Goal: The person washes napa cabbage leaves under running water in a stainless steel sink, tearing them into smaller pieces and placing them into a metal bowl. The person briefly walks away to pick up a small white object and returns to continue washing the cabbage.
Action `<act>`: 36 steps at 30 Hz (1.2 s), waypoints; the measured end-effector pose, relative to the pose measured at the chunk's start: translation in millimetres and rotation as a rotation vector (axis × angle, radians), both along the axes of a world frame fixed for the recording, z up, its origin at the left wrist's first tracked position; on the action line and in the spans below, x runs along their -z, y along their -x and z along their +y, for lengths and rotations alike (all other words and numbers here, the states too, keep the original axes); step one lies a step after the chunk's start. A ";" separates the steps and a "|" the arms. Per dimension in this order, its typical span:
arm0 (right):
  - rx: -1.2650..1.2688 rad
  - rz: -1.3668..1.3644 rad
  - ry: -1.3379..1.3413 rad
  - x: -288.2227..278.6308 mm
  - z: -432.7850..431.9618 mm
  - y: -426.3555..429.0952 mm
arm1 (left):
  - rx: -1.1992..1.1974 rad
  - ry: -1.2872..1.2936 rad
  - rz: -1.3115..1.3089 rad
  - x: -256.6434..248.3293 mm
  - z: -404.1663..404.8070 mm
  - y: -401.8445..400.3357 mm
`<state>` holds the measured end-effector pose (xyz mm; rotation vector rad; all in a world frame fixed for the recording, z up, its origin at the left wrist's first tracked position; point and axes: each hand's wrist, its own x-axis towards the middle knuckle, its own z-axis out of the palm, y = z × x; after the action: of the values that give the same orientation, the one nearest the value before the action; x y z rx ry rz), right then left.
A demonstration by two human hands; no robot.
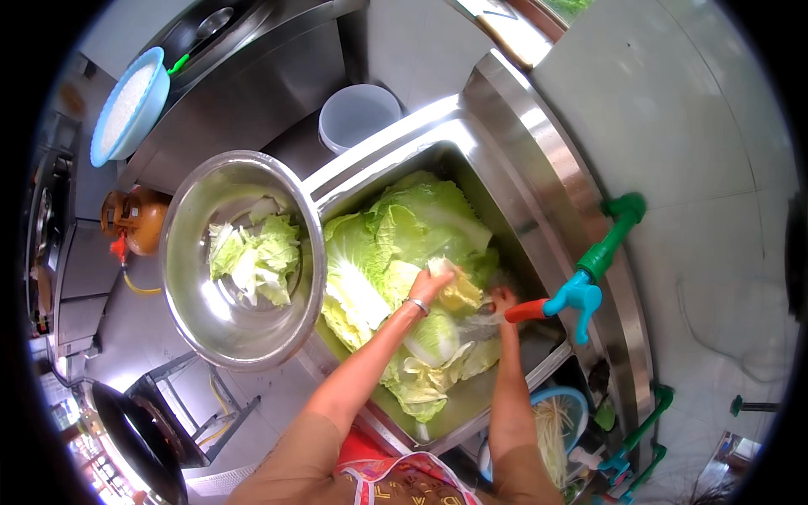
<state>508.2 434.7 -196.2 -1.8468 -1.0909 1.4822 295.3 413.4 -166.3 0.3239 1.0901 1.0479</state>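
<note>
My left hand (431, 285), with a bracelet at the wrist, grips a small pale yellow napa cabbage piece (464, 291) over the stainless steel sink (527, 249). Close to the red spout of the blue tap (581, 297) is my right hand (499, 302), blurred amid running water; whether it holds anything cannot be told. Large green cabbage leaves (404, 233) fill much of the sink around my hands. Left of them, a wide stainless steel bowl (183, 303) holds torn cabbage leaves (259, 255).
Behind the sink stands a white bucket (360, 117). A blue basin of white grains (129, 107) rests on the counter's edge at upper left, above an orange gas cylinder (142, 221). A blue bowl (577, 404) with pale thin strands is at lower right, near green pipes.
</note>
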 end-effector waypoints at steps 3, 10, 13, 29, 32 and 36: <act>-0.658 -0.569 -0.896 -5.0 -23.0 -22.7 | -0.136 0.079 -0.071 -8.2 3.5 -8.0; -0.590 -0.145 0.050 -175.9 -74.5 63.8 | -0.259 0.017 -0.331 -37.3 -22.7 25.9; -0.536 0.185 -0.013 -220.8 -74.6 109.2 | -0.236 -0.031 -0.331 -44.1 -34.9 42.3; -0.316 -0.331 -0.578 -142.3 -37.2 85.5 | -0.053 -0.130 -0.258 -48.6 -36.9 31.5; -0.411 0.223 0.041 -116.3 -36.8 66.6 | 0.060 -0.165 -0.142 -38.5 -18.2 13.0; -0.291 -0.011 -0.045 -30.9 -32.8 44.0 | 0.343 -0.214 0.543 -2.7 10.8 -7.4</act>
<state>464.2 401.9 -165.3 -1.7224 -1.4351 1.5919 302.6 424.2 -163.5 0.9749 1.3420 0.7822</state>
